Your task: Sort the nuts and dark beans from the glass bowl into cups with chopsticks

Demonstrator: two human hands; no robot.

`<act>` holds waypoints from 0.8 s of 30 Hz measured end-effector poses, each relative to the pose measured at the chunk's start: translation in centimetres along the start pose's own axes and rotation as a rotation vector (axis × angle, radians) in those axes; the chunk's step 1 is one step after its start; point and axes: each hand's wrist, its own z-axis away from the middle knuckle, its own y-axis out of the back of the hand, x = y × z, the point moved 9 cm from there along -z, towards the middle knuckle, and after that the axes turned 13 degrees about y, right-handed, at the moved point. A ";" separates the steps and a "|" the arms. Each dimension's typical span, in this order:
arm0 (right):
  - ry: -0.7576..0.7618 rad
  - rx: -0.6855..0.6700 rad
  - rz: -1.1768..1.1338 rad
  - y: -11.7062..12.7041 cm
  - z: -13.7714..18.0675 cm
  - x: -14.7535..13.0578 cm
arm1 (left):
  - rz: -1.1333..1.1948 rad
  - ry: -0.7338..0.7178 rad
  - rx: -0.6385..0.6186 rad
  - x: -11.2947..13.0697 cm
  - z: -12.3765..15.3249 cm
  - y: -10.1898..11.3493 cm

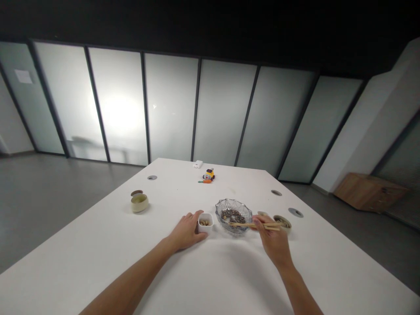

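Left hand: the left hand (187, 230) holds a small square white cup (206, 230), thumb on the near side, index finger on the far side.
Right hand: the right hand (273, 239) grips a pair of pale wooden chopsticks (244, 225); tips over the glass bowl, too small to tell if they pinch anything.
Cup contents: small tan nut-like pieces (205, 223).
Glass bowl: clear bowl with scalloped rim (219, 220), between the hands, just right of the cup; dark seed-like pieces (237, 215) inside.
Right of bowl: round beige bowl (287, 229), partly behind the right hand, contents unclear.
Left side: round pale-green bowl (139, 204), well apart from the left hand; dark round table opening (137, 193) just behind it.
Far end: orange toy carrot (206, 181) by a yellow-and-grey toy vehicle (209, 175); white box-shaped object (198, 164) beyond.
Surface: all on a white table (183, 275).
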 end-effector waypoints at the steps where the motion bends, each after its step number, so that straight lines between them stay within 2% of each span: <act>1: -0.005 -0.015 -0.020 -0.2 0.1 0.1 | 0.000 0.000 0.000 0.0 0.0 0.0; 7: 0.021 -0.021 -0.105 -0.6 0.4 0.1 | 0.007 -0.008 0.006 0.0 0.0 0.0; 13: 0.122 0.022 -0.058 -0.3 0.0 -1.3 | 0.010 -0.014 0.017 0.0 0.0 0.0; 18: 0.174 -0.014 -0.075 -1.0 0.0 -1.9 | 0.008 -0.005 0.014 -0.1 0.0 0.0; 24: 0.169 -0.068 -0.092 -1.6 0.1 -2.4 | 0.013 -0.021 0.017 -0.1 -0.1 -0.1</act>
